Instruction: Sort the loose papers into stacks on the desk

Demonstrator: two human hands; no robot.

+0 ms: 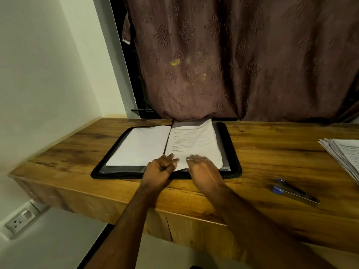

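Centrally, open folder (pixel 233 152) on worktop (pixel 262 152). Left hand (pixel 159 171) pinches printed sheet's (pixel 194 144) near edge; right hand (pixel 204 171) flat, fingers spread on it. Stapler (pixel 295 192), paper stack (pixel 345 154) right.

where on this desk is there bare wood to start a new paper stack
Bare wood lies between the black open folder and the white paper stack at the right edge, behind the blue stapler. A narrower patch lies left of the folder. The middle is crowded.
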